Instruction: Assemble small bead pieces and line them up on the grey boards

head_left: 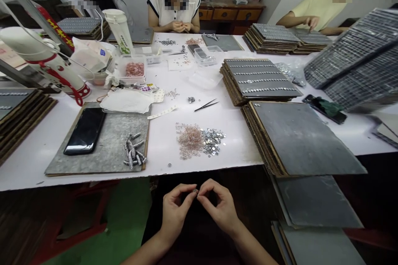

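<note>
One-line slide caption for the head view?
Both hands, left hand and right hand, pinch a tiny metal part below the table edge.

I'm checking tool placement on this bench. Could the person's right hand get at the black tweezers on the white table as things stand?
Probably yes. The tweezers lie alone on bare table, with only the low pile of loose rings between them and the right hand. That hand's fingers are pinching a tiny part together with the left hand.

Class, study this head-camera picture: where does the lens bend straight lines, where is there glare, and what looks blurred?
Head view: the table edge bows and the right-hand stacked racks tilt and smear; soft glare sits on the phone screen; the tiny part pinched between left hand and right hand is too small to resolve.
</note>
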A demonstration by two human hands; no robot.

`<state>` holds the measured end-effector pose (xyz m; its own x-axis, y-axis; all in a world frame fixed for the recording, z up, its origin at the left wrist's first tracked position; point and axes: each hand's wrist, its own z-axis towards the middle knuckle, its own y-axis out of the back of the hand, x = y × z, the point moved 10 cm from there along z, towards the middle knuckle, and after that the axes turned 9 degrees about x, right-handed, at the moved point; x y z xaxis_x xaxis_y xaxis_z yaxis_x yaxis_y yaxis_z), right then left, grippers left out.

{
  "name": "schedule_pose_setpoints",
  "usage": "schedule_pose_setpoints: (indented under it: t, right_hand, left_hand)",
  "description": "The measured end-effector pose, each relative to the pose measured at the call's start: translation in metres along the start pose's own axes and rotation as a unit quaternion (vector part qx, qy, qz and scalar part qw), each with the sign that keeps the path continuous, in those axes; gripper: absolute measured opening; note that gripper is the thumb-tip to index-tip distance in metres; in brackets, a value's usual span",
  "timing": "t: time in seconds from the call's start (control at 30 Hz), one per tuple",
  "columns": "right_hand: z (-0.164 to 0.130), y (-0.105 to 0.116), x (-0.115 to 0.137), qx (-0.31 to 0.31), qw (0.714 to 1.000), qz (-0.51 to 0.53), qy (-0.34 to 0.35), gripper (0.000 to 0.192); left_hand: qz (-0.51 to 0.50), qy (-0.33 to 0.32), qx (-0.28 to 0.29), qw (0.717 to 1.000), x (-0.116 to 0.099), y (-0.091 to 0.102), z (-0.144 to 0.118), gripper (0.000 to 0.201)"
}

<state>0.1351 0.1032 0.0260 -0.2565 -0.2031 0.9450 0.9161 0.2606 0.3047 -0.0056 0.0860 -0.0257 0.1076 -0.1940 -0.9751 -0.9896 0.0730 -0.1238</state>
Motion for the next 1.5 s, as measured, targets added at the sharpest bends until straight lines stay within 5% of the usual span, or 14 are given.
schedule_pose_setpoints:
  t: [0.37,0.7,1.2,1.5]
  right_hand:
    - [0.004,-0.009,-0.012,-0.001,1.0,0.015,-0.013,0.015]
    - [0.007,-0.01,-0.006,-0.007,1.0,-0.003,0.021,0.012]
    - [0.008,-0.006,0.003,-0.021,0.998,-0.035,0.053,0.011]
    - [0.007,-0.008,0.002,-0.022,0.999,-0.025,0.033,0.008]
  left_hand:
    - [0.051,-0.121,0.006,0.991,-0.014,0.003,0.002,0.015]
    - [0.015,-0.119,-0.038,0.992,-0.014,0.006,0.0,0.018]
    - [0.077,-0.218,-0.021,0.973,-0.037,0.002,-0.003,0.02]
    - [0.084,-0.171,-0.031,0.981,-0.036,0.006,-0.005,0.02]
